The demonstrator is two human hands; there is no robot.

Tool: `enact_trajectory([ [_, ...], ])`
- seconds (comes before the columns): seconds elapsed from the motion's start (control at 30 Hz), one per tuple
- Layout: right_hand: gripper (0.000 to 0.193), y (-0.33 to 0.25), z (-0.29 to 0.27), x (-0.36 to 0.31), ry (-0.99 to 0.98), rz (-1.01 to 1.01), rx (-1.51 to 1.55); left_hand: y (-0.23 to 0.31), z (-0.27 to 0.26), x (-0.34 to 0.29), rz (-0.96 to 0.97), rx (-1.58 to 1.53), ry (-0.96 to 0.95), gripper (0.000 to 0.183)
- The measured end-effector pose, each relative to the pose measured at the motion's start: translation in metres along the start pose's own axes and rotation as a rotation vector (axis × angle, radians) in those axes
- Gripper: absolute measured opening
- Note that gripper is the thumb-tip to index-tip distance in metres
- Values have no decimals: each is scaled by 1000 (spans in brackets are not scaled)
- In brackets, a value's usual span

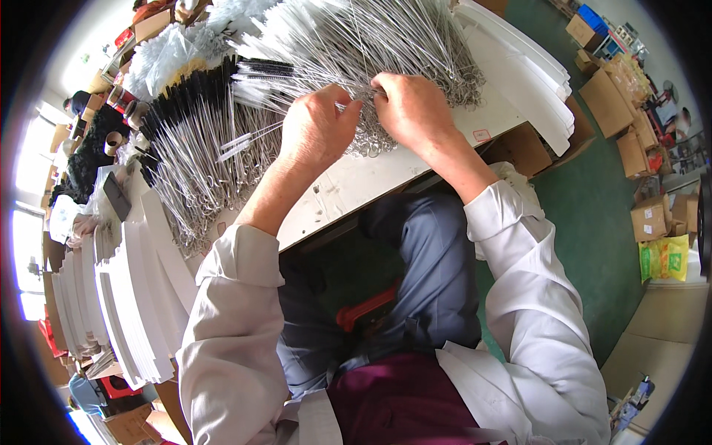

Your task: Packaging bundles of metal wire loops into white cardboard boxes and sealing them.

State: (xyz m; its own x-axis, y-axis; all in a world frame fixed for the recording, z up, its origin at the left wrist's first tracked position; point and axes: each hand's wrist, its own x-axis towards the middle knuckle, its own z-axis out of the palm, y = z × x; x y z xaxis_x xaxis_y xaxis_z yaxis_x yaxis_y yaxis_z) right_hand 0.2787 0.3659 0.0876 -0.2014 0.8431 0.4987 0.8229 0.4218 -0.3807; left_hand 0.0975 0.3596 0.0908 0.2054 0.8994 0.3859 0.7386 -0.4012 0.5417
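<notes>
A large heap of thin wire-handled brushes with white bristles lies across the far side of the table. Their looped wire ends point toward me. My left hand is over the near edge of this heap, thumb and fingers drawn together; what is between them is too small to make out. Close by on the right, my right hand has its fingers curled down among the wire stems, the tips partly hidden. A second heap, of black-bristled brushes, spreads left of my left hand. A few white brushes lie crosswise on it.
The white tabletop ends just before my knees. Stacked white sheets or strips stand at the left, with more white panels at the right end. An open cardboard box sits below the right edge. Boxes line the green floor farther right.
</notes>
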Motion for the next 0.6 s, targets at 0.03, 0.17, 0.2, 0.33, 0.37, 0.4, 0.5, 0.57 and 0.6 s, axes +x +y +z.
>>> enact_trajectory([
  [0.03, 16, 0, 0, 3, -29, 33, -28, 0, 4, 1, 0, -1, 1, 28],
  [0.17, 16, 2, -7, 9, -50, 141, 51, 3, 17, 8, -43, 47, -21, 43],
  [0.2, 18, 8, -7, 12, -50, 165, 106, 5, 18, 10, -67, 57, -15, 45],
  [0.33, 25, 8, -23, 26, -168, 187, 203, -3, 16, 11, -154, -72, -30, 49],
  [0.37, 25, 16, -21, 29, -167, 190, 196, -1, 19, 13, -151, -79, -31, 49],
  [0.4, 25, 23, -18, 33, -175, 215, 343, 4, 18, 14, -225, -99, -70, 48],
  [0.5, 25, 23, -24, 40, -193, 258, 525, 11, 13, 18, -392, -241, -138, 45],
  [0.57, 20, 23, -26, 47, -116, 284, 594, 12, 11, 17, -481, -365, -167, 42],
  [0.6, 18, 25, -27, 52, -77, 334, 643, 13, 11, 14, -477, -402, -152, 39],
])
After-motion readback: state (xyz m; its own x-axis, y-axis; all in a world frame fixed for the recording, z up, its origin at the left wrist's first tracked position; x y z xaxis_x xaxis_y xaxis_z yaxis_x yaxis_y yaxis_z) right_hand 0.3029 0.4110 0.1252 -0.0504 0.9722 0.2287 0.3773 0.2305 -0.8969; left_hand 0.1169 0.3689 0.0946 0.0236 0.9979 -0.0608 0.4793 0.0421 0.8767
